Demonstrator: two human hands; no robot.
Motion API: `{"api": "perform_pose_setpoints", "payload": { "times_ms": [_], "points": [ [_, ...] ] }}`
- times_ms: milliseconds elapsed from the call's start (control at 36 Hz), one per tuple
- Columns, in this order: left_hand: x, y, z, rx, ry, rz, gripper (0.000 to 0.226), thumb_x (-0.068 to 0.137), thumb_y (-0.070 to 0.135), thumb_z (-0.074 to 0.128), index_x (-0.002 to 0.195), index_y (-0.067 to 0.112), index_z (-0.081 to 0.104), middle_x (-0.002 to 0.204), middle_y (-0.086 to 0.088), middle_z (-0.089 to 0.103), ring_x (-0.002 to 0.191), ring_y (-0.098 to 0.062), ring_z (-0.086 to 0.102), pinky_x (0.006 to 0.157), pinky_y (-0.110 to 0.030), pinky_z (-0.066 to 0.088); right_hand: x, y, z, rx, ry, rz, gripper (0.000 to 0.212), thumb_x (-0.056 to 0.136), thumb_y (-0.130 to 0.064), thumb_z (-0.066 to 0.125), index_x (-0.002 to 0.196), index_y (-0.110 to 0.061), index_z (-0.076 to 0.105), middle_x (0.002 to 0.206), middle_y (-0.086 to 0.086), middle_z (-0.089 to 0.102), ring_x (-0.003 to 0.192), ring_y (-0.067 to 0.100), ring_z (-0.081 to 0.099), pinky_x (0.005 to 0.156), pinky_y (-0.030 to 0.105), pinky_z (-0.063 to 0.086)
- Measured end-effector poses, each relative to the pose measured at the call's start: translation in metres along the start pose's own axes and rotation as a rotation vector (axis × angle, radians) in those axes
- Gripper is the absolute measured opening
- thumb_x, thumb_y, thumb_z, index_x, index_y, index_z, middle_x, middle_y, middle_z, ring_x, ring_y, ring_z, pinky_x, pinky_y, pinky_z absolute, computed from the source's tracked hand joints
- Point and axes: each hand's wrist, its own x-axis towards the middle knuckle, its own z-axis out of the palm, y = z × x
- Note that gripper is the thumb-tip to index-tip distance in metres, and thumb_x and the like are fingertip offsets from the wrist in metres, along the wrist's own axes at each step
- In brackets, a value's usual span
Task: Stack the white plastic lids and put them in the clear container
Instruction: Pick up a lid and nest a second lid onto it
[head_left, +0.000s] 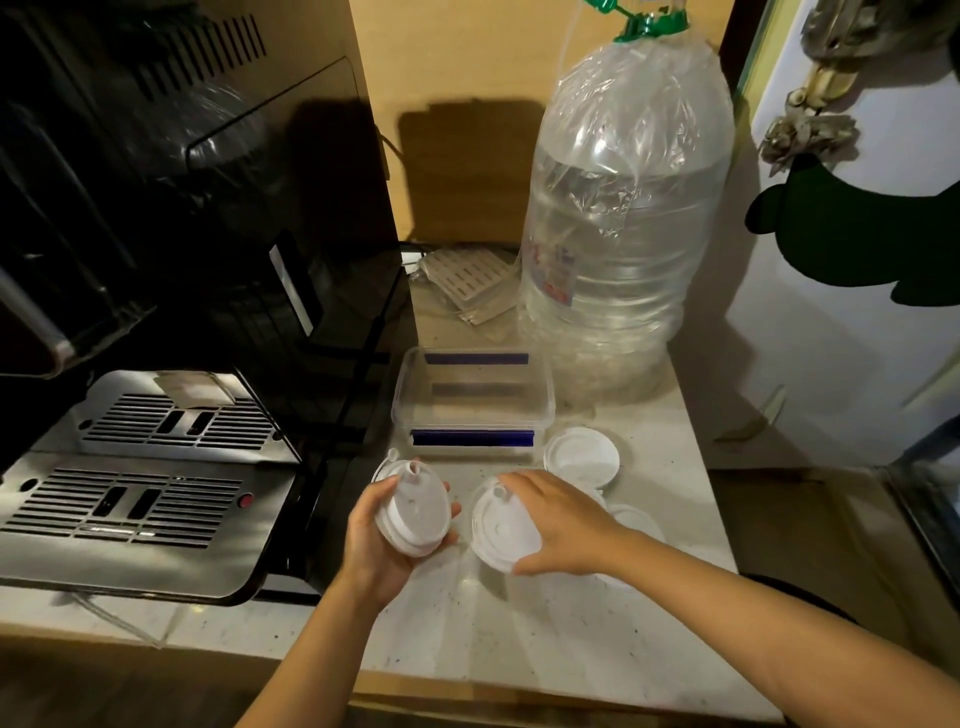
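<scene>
My left hand holds a small stack of white plastic lids tilted up above the counter. My right hand grips another white lid by its edge, just right of the stack. One more white lid lies flat on the counter beyond my right hand, and a further lid shows partly behind my right wrist. The clear container, rectangular with blue clips, stands open and empty just behind the lids. Another lid edge peeks out behind the held stack.
A large clear water bottle wrapped in plastic stands behind the container at the right. A black coffee machine with a steel drip tray fills the left side. The pale counter ends at a front edge near me. A white door is at the right.
</scene>
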Motion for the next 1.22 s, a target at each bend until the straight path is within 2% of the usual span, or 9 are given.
{"api": "perform_pose_setpoints", "payload": {
  "times_ms": [83, 194, 278, 333, 444, 639, 889, 1083, 1222],
  "points": [
    [-0.001, 0.001, 0.002, 0.012, -0.048, 0.012, 0.083, 0.024, 0.05, 0.081, 0.098, 0.018, 0.061, 0.099, -0.018, 0.061, 0.089, -0.035, 0.062, 0.064, -0.043, 0.056, -0.001, -0.002, -0.016, 0.086, 0.069, 0.003, 0.085, 0.068, -0.037, 0.075, 0.135, -0.026, 0.025, 0.141, -0.004, 0.035, 0.126, 0.015, 0.035, 0.098, 0.026, 0.033],
    [-0.001, 0.003, 0.005, 0.028, -0.113, 0.031, 0.073, 0.031, 0.05, 0.08, 0.094, 0.016, 0.063, 0.088, -0.012, 0.069, 0.078, -0.03, 0.07, 0.066, -0.046, 0.055, 0.001, -0.008, -0.035, 0.227, 0.124, 0.01, 0.091, 0.066, -0.037, 0.077, 0.138, -0.029, 0.022, 0.144, -0.005, 0.03, 0.128, 0.015, 0.034, 0.103, 0.032, 0.036],
    [-0.002, 0.004, 0.011, 0.063, -0.15, 0.046, 0.062, 0.039, 0.051, 0.076, 0.09, 0.018, 0.067, 0.089, -0.011, 0.069, 0.079, -0.029, 0.067, 0.072, -0.05, 0.051, 0.0, -0.017, -0.044, 0.34, 0.169, -0.017, 0.092, 0.066, -0.035, 0.079, 0.138, -0.028, 0.023, 0.141, -0.009, 0.032, 0.127, 0.01, 0.034, 0.104, 0.027, 0.033],
    [-0.003, 0.004, 0.015, 0.07, -0.169, 0.039, 0.055, 0.042, 0.053, 0.074, 0.087, 0.021, 0.07, 0.088, -0.011, 0.07, 0.08, -0.028, 0.063, 0.068, -0.048, 0.052, 0.0, -0.023, -0.045, 0.4, 0.18, -0.031, 0.091, 0.065, -0.032, 0.08, 0.138, -0.027, 0.026, 0.135, -0.013, 0.035, 0.124, 0.007, 0.035, 0.105, 0.027, 0.033],
    [-0.005, 0.006, 0.024, 0.084, -0.263, 0.04, 0.065, 0.038, 0.061, 0.076, 0.092, 0.024, 0.072, 0.089, -0.009, 0.074, 0.078, -0.024, 0.068, 0.065, -0.043, 0.053, 0.003, -0.033, -0.042, 0.456, 0.158, -0.05, 0.091, 0.064, -0.029, 0.081, 0.138, -0.025, 0.027, 0.141, -0.007, 0.035, 0.127, 0.009, 0.036, 0.106, 0.029, 0.034],
    [-0.005, 0.011, 0.031, 0.086, -0.346, 0.027, 0.067, 0.038, 0.064, 0.075, 0.091, 0.023, 0.073, 0.09, -0.006, 0.074, 0.082, -0.02, 0.069, 0.071, -0.04, 0.053, 0.007, -0.041, -0.035, 0.484, 0.131, -0.066, 0.089, 0.066, -0.028, 0.08, 0.137, -0.028, 0.027, 0.135, -0.013, 0.034, 0.122, 0.005, 0.034, 0.103, 0.026, 0.034],
    [-0.003, 0.011, 0.036, 0.02, -0.353, 0.019, 0.066, 0.035, 0.058, 0.081, 0.087, 0.018, 0.074, 0.085, -0.007, 0.075, 0.078, -0.018, 0.07, 0.063, -0.033, 0.057, 0.013, -0.042, -0.028, 0.426, 0.121, -0.106, 0.093, 0.065, -0.031, 0.081, 0.139, -0.028, 0.025, 0.141, -0.01, 0.032, 0.125, 0.005, 0.032, 0.106, 0.027, 0.034],
    [-0.003, 0.011, 0.04, 0.066, -0.366, 0.047, 0.06, 0.032, 0.056, 0.081, 0.08, 0.02, 0.075, 0.077, -0.004, 0.074, 0.071, -0.015, 0.07, 0.057, -0.031, 0.056, 0.016, -0.039, -0.029, 0.411, 0.136, -0.123, 0.09, 0.064, -0.026, 0.082, 0.136, -0.028, 0.029, 0.126, -0.019, 0.03, 0.117, 0.001, 0.033, 0.099, 0.02, 0.033],
    [0.001, 0.007, 0.039, 0.146, -0.295, 0.043, 0.045, 0.033, 0.042, 0.08, 0.073, 0.022, 0.074, 0.069, -0.003, 0.073, 0.063, -0.015, 0.069, 0.052, -0.03, 0.056, 0.015, -0.036, -0.021, 0.379, 0.148, -0.108, 0.091, 0.064, -0.026, 0.081, 0.137, -0.026, 0.027, 0.14, -0.008, 0.033, 0.119, 0.004, 0.033, 0.102, 0.023, 0.035]
  ]
}}
